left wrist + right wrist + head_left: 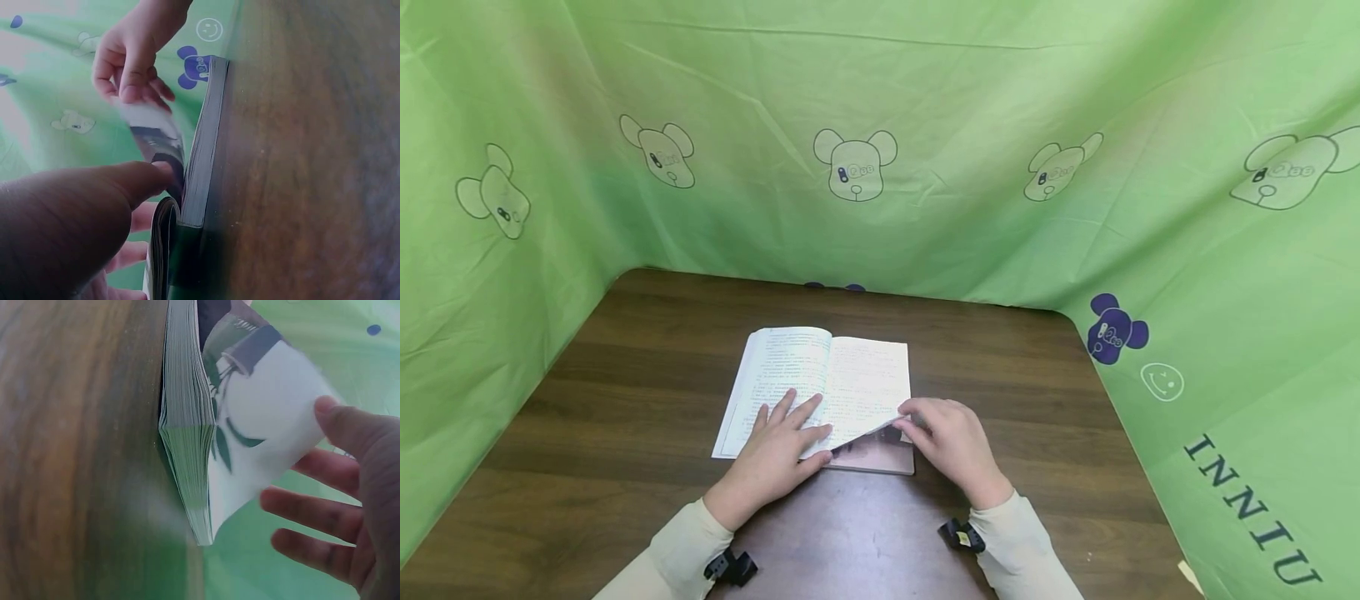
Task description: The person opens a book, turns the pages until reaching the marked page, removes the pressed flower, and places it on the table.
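An open book [868, 367] lies on the dark wooden table, its left page [790, 358] covered in small print. My left hand [778, 454] is spread over the lower part of that page, fingers straight and thumb near the spine. At the lower right corner my right hand [947, 437] pinches a lifted page [275, 394] between thumb and forefinger. The page's underside, with dark green leaves and a grey-white picture, shows in the right wrist view. Beneath it the thick page block [184, 394] rests on the table, a pinkish page [880, 454] exposed in the head view.
The wooden table [647, 358] spreads around the book on all sides. Green cloth [737, 208] printed with bear heads hangs behind it and along both sides. Black wrist cameras [730, 568] are strapped over pale sleeves [1026, 542].
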`<state>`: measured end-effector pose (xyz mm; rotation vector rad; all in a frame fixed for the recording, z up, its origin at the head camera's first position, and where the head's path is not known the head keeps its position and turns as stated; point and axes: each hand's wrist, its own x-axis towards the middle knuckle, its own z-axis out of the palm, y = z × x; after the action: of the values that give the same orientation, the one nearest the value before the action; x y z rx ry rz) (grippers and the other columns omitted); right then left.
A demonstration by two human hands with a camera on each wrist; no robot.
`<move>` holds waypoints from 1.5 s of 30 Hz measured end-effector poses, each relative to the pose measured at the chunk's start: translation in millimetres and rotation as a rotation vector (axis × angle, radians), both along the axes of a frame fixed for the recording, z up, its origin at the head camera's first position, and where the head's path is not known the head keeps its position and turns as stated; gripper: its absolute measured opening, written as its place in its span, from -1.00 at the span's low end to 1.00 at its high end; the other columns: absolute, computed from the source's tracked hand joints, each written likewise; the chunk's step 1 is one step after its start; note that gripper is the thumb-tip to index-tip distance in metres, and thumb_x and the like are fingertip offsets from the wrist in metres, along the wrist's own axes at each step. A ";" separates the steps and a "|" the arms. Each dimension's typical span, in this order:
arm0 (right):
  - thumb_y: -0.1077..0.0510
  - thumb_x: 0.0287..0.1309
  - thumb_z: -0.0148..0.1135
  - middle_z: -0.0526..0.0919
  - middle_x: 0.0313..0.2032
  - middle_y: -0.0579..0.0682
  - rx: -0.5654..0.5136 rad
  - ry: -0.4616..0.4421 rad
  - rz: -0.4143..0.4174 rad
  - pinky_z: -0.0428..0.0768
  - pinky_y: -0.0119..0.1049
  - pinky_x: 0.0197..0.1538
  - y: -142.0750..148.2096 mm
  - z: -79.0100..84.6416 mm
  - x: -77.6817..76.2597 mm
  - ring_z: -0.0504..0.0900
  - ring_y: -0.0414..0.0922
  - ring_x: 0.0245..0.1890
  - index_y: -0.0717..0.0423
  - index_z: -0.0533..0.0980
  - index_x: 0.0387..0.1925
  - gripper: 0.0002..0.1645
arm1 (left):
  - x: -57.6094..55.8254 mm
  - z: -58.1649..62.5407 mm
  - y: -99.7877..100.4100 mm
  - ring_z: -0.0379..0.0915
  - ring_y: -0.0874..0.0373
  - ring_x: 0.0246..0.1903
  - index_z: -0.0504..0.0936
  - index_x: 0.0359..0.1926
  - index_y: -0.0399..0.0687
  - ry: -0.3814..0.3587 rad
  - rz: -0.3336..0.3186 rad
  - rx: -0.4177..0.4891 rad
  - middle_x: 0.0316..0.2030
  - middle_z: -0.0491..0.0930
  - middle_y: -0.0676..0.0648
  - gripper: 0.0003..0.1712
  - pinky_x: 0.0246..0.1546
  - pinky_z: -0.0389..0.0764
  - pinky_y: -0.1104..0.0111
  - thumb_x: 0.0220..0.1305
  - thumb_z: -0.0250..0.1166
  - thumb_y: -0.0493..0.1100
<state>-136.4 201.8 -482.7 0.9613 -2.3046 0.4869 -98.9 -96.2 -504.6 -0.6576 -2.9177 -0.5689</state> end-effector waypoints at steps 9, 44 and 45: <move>-0.15 0.32 0.35 0.76 -0.03 -0.07 -0.081 -0.012 0.001 0.66 -0.14 0.04 2.8 1.4 -1.9 0.75 -0.09 -0.04 0.10 0.63 0.04 -0.54 | -1.9 0.5 0.6 0.12 -0.23 0.51 0.50 0.41 0.01 0.022 0.057 0.045 0.50 0.30 -0.15 -0.33 0.34 0.21 -0.37 0.41 0.26 0.19; -0.36 0.07 0.45 0.46 0.42 0.09 0.301 -0.453 0.097 0.21 0.17 0.50 0.8 -1.7 3.6 0.37 0.13 0.46 0.02 0.47 0.39 -0.04 | -3.5 1.2 -5.7 -0.41 -0.21 0.62 0.25 0.57 0.08 0.157 0.017 -0.068 0.65 -0.13 -0.08 -0.15 0.41 -0.42 -0.41 0.23 0.19 -0.07; -0.39 0.04 0.45 0.43 0.44 0.09 0.308 -0.468 0.090 0.19 0.18 0.50 0.9 -1.9 3.9 0.35 0.14 0.47 0.01 0.46 0.41 0.00 | -3.5 1.1 -5.4 -0.36 -0.20 0.62 0.27 0.57 0.06 0.153 0.010 -0.065 0.64 -0.09 -0.07 -0.17 0.42 -0.40 -0.40 0.24 0.17 -0.08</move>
<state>-132.5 202.7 -484.6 1.2021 -2.8267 0.4356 -102.4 -101.6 -503.5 -0.6619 -2.8044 -0.4044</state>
